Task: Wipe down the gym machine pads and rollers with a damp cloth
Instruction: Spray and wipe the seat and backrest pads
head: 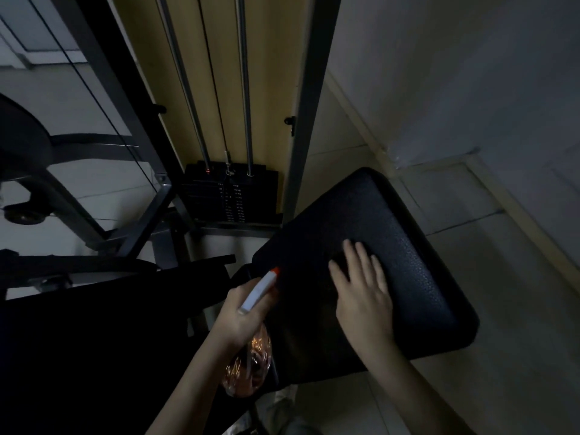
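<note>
Right hand (361,287) lay flat, fingers straight, on the pad (417,246) — any cloth beneath too dark to tell; left hand (240,318) gripped a spray bottle (259,291). Wiping looked early — rollers probably remained.

A: From where does the head camera look?
B: From above, steeply down and forward, close over the right hand (361,293); its fingers (365,262) point away from the lens, the weight stack (232,196) beyond, leftward.
</note>
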Demonstrator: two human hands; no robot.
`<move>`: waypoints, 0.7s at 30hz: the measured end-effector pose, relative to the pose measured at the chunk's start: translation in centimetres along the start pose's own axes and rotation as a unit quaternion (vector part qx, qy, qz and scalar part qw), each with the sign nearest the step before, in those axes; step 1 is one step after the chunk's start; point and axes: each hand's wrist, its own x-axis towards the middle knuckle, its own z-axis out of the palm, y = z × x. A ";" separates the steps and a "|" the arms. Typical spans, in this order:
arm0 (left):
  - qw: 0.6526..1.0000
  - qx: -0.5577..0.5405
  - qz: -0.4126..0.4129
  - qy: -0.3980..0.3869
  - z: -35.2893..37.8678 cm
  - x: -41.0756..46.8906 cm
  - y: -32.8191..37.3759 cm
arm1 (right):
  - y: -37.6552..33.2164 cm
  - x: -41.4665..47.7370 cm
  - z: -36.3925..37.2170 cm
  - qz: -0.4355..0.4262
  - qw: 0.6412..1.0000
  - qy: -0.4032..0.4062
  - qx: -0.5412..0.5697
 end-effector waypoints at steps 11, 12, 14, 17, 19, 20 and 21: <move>1.000 -0.023 -0.005 0.012 0.6 1.8 0.9 | -2.2 4.7 2.4 -0.028 1.000 -0.013 0.001; 1.000 -0.024 -0.008 0.009 0.8 1.8 1.1 | -2.1 3.1 2.4 -0.039 0.999 -0.030 0.016; 1.000 -0.017 -0.015 0.008 0.8 2.0 1.2 | -1.6 1.8 1.6 -0.023 0.997 -0.045 0.051; 0.999 -0.009 -0.036 0.000 0.7 2.2 1.2 | -1.1 5.0 0.0 0.058 0.996 -0.027 0.057; 0.999 -0.010 -0.046 0.008 0.4 2.3 1.0 | -1.1 8.9 -0.4 0.099 0.994 0.002 0.041; 0.999 -0.011 -0.045 0.011 0.3 2.2 0.9 | -1.2 10.6 -0.1 0.101 0.994 0.014 0.029; 0.999 -0.012 -0.041 0.014 0.3 2.2 0.7 | -1.4 11.9 0.4 0.092 0.995 0.020 0.020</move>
